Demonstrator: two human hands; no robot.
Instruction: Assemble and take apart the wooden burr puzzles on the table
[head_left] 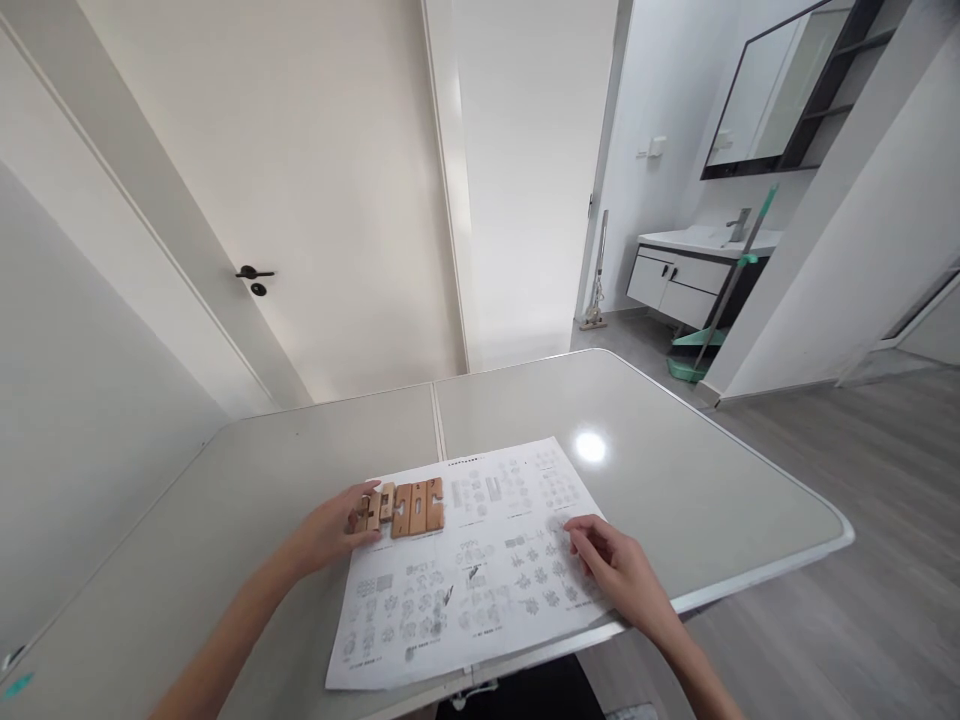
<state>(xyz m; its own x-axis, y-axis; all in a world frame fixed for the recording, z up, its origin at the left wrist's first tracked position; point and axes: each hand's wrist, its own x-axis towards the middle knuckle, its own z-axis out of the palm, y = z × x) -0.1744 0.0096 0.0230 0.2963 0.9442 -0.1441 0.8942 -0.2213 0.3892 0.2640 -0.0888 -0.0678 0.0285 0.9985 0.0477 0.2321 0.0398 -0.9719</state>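
A large printed sheet (487, 530) covered with small diagrams lies on the table, and a row of wooden puzzle pieces (418, 507) rests near its upper left. The flat notched pieces stand side by side, with smaller lighter pieces (387, 503) to their left. My left hand (337, 532) has its thumb and fingers closed around the leftmost wooden piece (372, 515), partly hiding it. On the right part of the sheet, my right hand (619, 570) rests with fingers curled in and thumb near the index finger. Nothing shows between them.
The grey table (525, 400) has a seam across its middle and a pale raised edge. Behind it is a white door (337, 180) with a dark handle. A mop (598, 280), a sink cabinet (679, 280) and a green dustpan (686, 368) stand to the far right.
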